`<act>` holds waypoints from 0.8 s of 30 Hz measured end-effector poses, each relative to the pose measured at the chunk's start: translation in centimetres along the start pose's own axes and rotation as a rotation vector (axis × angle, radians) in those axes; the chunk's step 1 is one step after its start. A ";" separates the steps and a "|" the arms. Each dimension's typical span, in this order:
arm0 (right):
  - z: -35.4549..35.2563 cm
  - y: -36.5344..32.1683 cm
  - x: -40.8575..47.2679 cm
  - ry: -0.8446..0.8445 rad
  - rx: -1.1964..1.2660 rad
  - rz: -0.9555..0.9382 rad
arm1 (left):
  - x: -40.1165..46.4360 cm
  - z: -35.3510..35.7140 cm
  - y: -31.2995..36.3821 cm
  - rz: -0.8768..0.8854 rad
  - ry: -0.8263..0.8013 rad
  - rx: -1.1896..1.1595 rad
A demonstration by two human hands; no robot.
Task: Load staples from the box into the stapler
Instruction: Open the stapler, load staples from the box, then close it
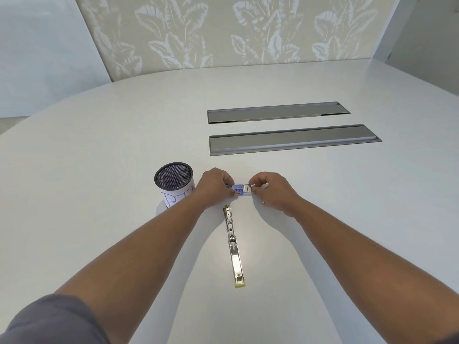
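A small blue and white staple box (241, 190) lies on the white table between my two hands. My left hand (215, 186) pinches its left end. My right hand (272, 192) pinches the right end, where the inner tray shows rows of staples. The metal stapler (233, 244) lies opened out flat on the table just below the box, running toward me, with a yellowish tip at its near end.
A black mesh pen cup (173, 183) with a paper label stands just left of my left hand. Two grey recessed cable hatches (293, 142) sit in the table beyond the box. The table's far edge curves along a leaf-patterned wall.
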State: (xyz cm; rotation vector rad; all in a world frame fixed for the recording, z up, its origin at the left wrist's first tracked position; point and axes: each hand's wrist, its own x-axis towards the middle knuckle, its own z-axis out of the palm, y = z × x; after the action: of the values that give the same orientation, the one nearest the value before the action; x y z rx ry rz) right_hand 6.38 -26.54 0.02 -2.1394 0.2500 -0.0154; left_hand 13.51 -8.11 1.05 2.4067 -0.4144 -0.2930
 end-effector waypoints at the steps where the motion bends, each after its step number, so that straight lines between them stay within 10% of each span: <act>1: 0.0 -0.1 0.0 0.005 0.007 0.011 | 0.0 0.0 0.0 -0.001 0.001 -0.001; 24: 0.0 -1.8 1.2 -0.015 -0.318 -0.127 | -0.3 0.0 0.1 -0.016 0.013 -0.010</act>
State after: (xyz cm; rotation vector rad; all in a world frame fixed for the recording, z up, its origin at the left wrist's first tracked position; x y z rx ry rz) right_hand 7.81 -25.83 1.38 -2.4679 0.1124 -0.0350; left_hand 13.17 -8.07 1.13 2.4015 -0.3873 -0.2862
